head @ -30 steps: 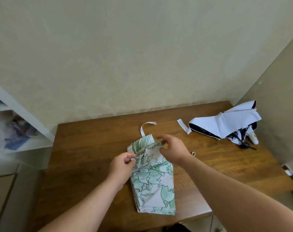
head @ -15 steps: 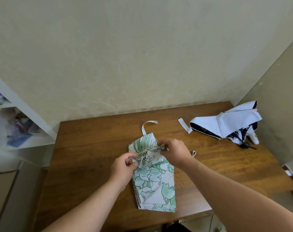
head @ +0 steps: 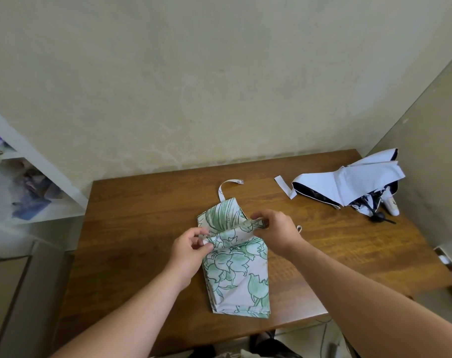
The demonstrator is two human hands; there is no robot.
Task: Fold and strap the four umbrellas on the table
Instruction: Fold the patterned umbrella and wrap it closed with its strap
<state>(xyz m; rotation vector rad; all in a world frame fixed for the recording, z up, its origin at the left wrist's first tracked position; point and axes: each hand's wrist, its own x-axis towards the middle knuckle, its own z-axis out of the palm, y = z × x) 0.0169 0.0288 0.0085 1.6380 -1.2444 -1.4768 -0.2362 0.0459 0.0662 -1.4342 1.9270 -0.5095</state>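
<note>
The left hand (head: 191, 245) is pinching the left end of a rolled fold on the green floral umbrella (head: 236, 270), which is lying mid-desk; the right hand (head: 276, 232) is gripping the fold's other end. If either pinch is slackening, the roll is likely springing open, and the loose strap (head: 228, 186) behind is getting no closer. The umbrella's near end is sitting close to the desk (head: 142, 228) front edge. Open wood is lying left; rightward, the white umbrella (head: 349, 184) is crowding the far corner.
</note>
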